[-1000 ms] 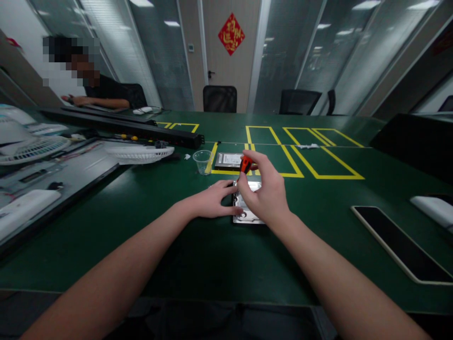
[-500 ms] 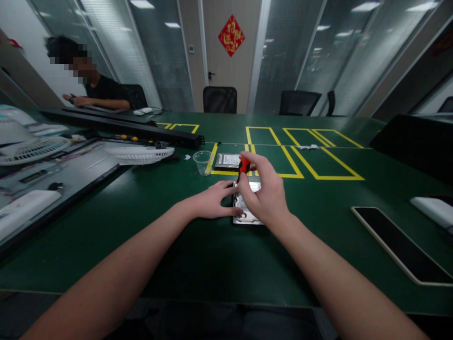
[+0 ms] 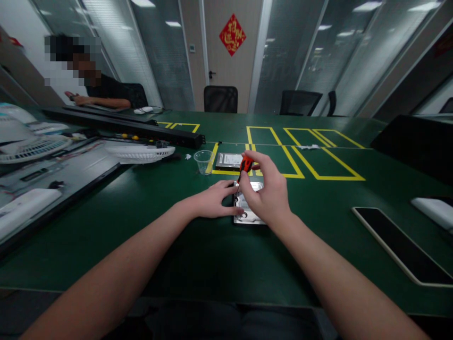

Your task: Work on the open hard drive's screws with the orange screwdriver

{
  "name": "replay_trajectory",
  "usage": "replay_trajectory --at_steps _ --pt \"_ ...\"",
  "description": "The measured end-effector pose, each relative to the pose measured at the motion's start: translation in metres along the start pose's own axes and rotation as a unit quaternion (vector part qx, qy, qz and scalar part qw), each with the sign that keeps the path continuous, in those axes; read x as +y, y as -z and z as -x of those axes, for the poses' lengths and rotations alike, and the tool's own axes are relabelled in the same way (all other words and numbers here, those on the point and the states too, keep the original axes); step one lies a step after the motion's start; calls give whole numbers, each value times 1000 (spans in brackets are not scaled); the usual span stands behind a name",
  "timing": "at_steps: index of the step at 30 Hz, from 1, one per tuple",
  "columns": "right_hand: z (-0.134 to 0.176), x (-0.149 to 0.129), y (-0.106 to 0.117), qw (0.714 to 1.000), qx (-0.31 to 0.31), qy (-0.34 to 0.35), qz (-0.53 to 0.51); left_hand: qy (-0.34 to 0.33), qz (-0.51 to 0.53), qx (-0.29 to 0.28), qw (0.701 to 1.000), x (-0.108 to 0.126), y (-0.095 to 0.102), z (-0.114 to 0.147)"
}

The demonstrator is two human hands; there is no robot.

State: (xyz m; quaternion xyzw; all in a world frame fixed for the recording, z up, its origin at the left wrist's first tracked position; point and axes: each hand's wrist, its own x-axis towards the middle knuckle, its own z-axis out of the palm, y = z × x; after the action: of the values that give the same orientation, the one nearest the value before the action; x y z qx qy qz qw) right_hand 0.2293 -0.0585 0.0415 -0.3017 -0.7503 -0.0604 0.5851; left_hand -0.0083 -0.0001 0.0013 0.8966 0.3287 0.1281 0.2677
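On the green table in front of me lies a silver hard drive, its cover facing up and partly hidden under my hands. My left hand holds the drive at its left side, the thumb on the cover near the lower corner and the other fingers at the upper left. A red and black screwdriver is pinched in the fingers of my right hand. It leans slightly, with its tip down at the drive's upper left edge, close to my left fingertips. A second hard drive, with a white label, lies just beyond.
A clear plastic cup stands left of the second drive. Yellow tape outlines mark the table. A phone-like slab lies at right. White fan parts and a long black bar fill the left. Another person sits far left.
Almost nothing differs. The screwdriver handle in my right hand tilts a little more to the right. My left hand stays in place on the hard drive.
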Motion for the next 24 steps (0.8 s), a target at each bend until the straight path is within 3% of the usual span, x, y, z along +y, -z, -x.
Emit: replay_trajectory --at_steps 24 --pt "0 1 0 999 -2 -9 39 0 -7 10 1000 -2 -3 0"
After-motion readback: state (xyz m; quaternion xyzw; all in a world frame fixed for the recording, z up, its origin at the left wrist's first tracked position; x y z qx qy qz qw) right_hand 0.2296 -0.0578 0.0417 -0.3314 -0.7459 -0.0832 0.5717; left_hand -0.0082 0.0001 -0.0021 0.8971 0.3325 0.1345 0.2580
